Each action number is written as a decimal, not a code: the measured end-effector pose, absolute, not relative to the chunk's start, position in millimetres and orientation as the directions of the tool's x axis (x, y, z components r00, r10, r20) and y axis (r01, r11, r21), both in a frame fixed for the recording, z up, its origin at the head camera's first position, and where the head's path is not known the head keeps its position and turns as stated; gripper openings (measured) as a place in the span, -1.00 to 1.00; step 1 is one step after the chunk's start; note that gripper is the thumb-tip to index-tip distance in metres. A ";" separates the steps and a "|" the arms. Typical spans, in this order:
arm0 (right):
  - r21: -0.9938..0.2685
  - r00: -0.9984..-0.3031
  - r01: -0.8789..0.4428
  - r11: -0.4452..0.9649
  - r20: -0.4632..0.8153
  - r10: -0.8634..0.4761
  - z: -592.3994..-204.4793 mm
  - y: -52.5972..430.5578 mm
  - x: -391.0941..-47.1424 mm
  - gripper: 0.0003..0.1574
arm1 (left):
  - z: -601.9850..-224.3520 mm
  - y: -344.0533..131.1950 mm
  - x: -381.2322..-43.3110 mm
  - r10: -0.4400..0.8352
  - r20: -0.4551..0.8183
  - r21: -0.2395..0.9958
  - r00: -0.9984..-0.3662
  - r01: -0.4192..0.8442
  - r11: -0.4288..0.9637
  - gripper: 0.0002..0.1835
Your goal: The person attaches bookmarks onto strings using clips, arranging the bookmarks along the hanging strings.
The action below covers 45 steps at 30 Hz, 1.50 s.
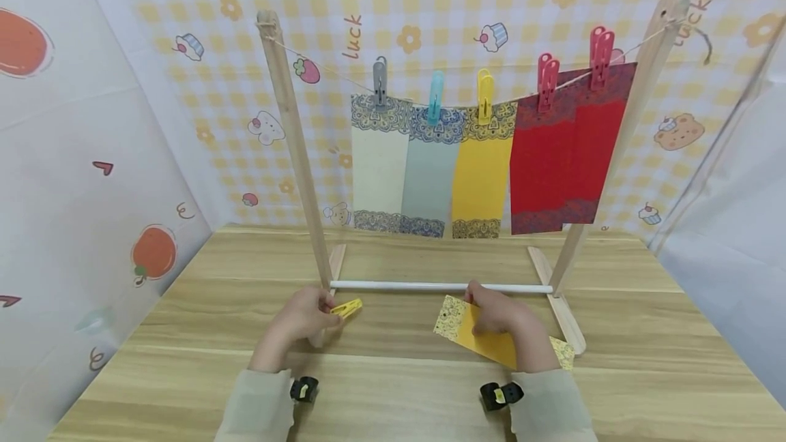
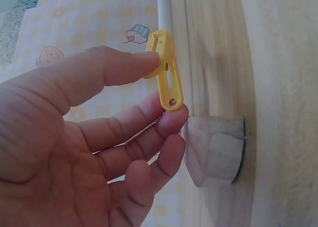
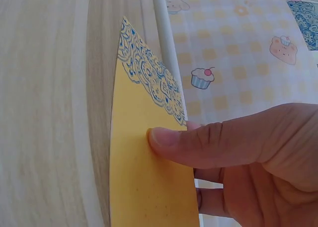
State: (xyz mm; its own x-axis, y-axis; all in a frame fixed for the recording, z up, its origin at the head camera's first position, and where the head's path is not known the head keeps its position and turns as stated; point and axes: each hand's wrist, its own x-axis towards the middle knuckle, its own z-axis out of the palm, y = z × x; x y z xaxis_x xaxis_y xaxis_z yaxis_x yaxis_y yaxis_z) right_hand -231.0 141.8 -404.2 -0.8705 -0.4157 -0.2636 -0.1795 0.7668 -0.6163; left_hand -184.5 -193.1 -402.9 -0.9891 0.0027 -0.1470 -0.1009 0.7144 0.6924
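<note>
A yellow clothespin point(image 2: 170, 85) is pinched between the thumb and fingers of my left hand point(image 1: 305, 314), just above the table by the left foot of the rack. My right hand point(image 1: 499, 310) holds a yellow paper strip point(image 3: 149, 177) with a patterned band at each end, thumb on its face and fingers behind. In the head view the strip slants, and the right hand and wrist cover part of it. Both hands are apart, in front of the white crossbar point(image 1: 417, 286).
A wooden rack carries a string point(image 1: 328, 68). From it hang a cream strip point(image 1: 379, 172), a grey-blue strip point(image 1: 432, 179), a yellow hanging strip point(image 1: 482, 186) and two red strips point(image 1: 540, 169), held by a grey clip point(image 1: 380, 84), a blue clip point(image 1: 436, 97), a yellow clip point(image 1: 485, 97) and pink clips point(image 1: 548, 84).
</note>
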 end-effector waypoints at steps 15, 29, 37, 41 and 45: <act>-0.663 -0.837 -0.260 0.702 -0.208 -0.506 -403.7 144.9 -235.2 -0.75 | -400.6 -205.8 -187.0 0.030 -0.073 0.719 -0.997 -0.031 0.695 -0.69; -0.696 -0.802 -0.366 0.618 -0.101 -0.589 -397.8 147.3 -235.8 -0.76 | -385.4 -203.9 -184.2 0.068 0.047 0.818 -0.997 0.077 0.570 -0.66; -0.707 -0.782 -0.411 0.575 -0.050 -0.621 -389.7 145.7 -233.2 -0.77 | -381.8 -202.6 -182.8 0.059 0.092 0.825 -0.994 0.109 0.555 -0.71; -0.738 -0.779 -0.403 0.541 -0.034 -0.626 -387.3 144.3 -232.1 -0.78 | -381.0 -202.4 -184.0 0.054 0.145 0.819 -0.988 0.150 0.554 -0.64; -0.755 -0.785 -0.390 0.527 -0.027 -0.619 -385.3 142.6 -231.7 -0.77 | -380.4 -202.5 -183.8 0.025 0.175 0.836 -0.984 0.162 0.525 -0.56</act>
